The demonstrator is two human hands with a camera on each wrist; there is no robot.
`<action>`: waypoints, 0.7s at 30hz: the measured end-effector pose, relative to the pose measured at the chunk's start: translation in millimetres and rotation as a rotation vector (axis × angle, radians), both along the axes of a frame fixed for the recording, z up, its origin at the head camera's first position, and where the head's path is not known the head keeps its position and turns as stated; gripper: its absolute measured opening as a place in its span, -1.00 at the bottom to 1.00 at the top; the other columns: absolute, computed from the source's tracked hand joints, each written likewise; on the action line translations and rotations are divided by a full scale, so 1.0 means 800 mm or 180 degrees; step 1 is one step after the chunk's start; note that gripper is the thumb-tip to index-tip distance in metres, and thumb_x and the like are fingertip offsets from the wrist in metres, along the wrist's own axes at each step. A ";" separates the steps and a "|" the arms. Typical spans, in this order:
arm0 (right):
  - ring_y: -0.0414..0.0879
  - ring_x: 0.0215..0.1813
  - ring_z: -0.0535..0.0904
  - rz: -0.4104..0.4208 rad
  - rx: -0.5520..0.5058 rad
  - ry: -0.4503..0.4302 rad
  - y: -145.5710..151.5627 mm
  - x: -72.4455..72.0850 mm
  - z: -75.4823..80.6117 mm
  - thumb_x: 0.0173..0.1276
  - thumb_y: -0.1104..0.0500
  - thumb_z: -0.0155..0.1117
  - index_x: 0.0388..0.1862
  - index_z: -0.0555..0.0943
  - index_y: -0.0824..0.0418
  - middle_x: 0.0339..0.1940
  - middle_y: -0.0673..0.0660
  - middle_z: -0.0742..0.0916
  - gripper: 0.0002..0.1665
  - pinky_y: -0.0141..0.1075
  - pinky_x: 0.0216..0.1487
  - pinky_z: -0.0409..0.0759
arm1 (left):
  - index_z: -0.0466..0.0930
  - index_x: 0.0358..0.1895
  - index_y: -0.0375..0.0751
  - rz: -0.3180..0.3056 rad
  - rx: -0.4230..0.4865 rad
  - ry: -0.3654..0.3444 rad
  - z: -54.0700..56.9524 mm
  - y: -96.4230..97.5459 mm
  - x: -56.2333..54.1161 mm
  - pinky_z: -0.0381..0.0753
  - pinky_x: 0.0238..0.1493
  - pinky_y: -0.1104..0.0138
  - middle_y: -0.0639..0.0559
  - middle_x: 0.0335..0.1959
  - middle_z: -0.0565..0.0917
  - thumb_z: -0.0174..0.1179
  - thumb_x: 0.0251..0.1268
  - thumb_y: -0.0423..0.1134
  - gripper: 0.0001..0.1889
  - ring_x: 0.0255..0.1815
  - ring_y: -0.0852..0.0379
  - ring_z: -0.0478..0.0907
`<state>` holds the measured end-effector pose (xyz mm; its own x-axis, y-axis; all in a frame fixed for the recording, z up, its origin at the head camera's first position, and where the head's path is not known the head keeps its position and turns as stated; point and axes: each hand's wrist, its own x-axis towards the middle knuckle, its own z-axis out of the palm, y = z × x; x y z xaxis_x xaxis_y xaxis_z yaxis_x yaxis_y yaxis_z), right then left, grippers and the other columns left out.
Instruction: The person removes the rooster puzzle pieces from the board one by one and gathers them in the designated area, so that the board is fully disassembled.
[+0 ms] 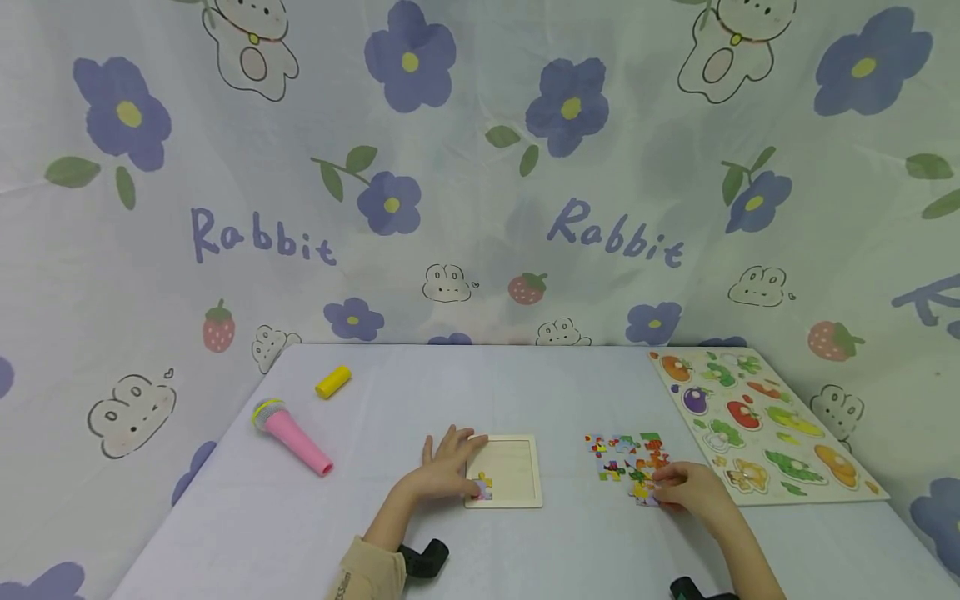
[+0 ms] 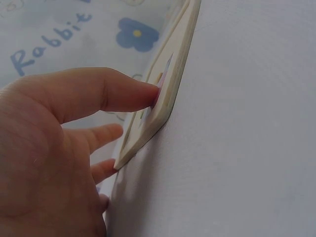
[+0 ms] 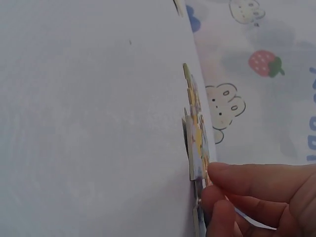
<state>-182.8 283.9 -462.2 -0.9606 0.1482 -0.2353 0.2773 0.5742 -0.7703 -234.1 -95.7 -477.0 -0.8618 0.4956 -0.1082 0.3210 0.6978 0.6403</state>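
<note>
A shallow square wooden puzzle tray [image 1: 537, 471] lies at the middle of the table, with a colourful jigsaw piece [image 1: 485, 485] in its lower left corner. My left hand [image 1: 441, 471] spreads its fingers over the tray's left side. In the left wrist view its thumb [image 2: 131, 91] presses on that piece by the tray's rim. To the right lies a cluster of loose jigsaw pieces [image 1: 617, 454], partly overlapping. At the cluster's right edge my right hand [image 1: 690, 487] has curled fingers and pinches a puzzle piece, mostly hidden by the fingertips [image 3: 222, 173].
A pink toy microphone [image 1: 300, 440] and a yellow cylinder [image 1: 333, 382] lie at the left. On the right, a large board of vegetable pictures [image 1: 757, 425] reaches close to my right hand. A patterned curtain [image 1: 480, 208] hangs behind the table.
</note>
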 end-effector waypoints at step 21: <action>-0.18 -0.18 0.58 0.0014 -0.1147 0.0495 -0.046 -0.015 0.011 0.23 0.18 0.28 0.05 0.49 0.39 -0.07 0.17 0.62 -0.54 -0.34 -0.15 0.58 | 0.21 0.35 -0.16 0.0021 0.0016 -0.0023 0.002 0.001 0.002 -0.55 0.24 -0.24 -0.19 0.39 0.09 0.25 -0.15 -0.22 -0.18 0.45 -0.28 -0.30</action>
